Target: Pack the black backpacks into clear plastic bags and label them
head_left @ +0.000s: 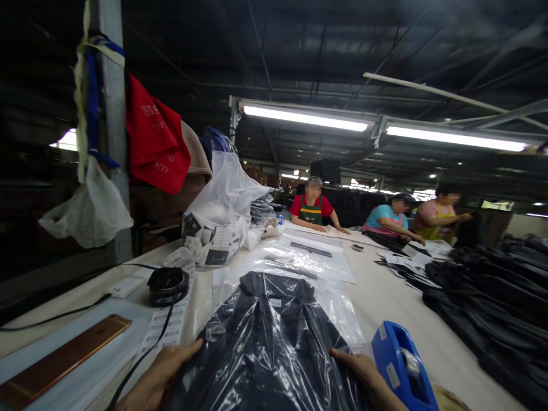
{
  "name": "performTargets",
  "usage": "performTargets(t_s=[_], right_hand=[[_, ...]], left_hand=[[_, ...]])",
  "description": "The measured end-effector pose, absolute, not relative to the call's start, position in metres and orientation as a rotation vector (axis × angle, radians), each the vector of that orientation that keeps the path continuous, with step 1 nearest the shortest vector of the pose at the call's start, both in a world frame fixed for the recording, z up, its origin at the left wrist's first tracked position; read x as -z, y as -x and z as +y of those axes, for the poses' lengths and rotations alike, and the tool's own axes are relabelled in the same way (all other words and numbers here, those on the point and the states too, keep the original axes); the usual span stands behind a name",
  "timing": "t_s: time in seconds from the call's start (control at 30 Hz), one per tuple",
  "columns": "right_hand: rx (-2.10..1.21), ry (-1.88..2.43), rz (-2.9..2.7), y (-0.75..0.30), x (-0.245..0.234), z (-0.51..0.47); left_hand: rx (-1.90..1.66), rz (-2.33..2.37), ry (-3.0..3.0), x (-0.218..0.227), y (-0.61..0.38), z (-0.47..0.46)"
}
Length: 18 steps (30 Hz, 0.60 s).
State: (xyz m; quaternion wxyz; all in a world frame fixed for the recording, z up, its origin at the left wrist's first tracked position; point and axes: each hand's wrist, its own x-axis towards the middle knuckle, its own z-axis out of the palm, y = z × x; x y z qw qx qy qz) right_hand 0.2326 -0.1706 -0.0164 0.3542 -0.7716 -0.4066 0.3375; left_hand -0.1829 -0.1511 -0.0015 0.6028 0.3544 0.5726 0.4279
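A black collared garment in a transparent plastic bag [268,342] lies in front of me, its collar pointing away and a small white label inside the neck. My left hand [160,374] grips the bag's left edge, thumb on top. At the opposite edge, my right hand [368,374] holds it the same way. The other fingers of both hands are mostly hidden under the bag and by the frame's lower edge. Beyond the collar, transparent plastic bags [338,268] are spread flat. A blue tape dispenser [400,365] stands just right of my right hand.
On the left are a phone [68,357], a black cable coil [168,285], a barcode label strip [165,328] and a plastic bag of tags [218,242]. Dark garments [492,308] are piled at right. Three people work across the table [385,297]. A metal post [115,114] rises at left.
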Motion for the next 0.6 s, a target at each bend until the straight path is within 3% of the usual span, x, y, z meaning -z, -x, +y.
performTargets(t_s=[0.13, 0.4, 0.6], right_hand=[[-0.858, 1.918, -1.093, -0.225, -0.003, -0.171], [-0.601, 1.79, -1.23, -0.201, -0.045, -0.206], [-0.669, 1.63, -1.221, -0.183, -0.069, -0.232]], left_hand=[[-0.909, 1.313, -0.698, -0.019, 0.172, -0.149], [-1.144, 1.215, -0.892, -0.044, 0.163, -0.161], [-1.201, 1.26, -1.006, -0.064, 0.166, -0.186]])
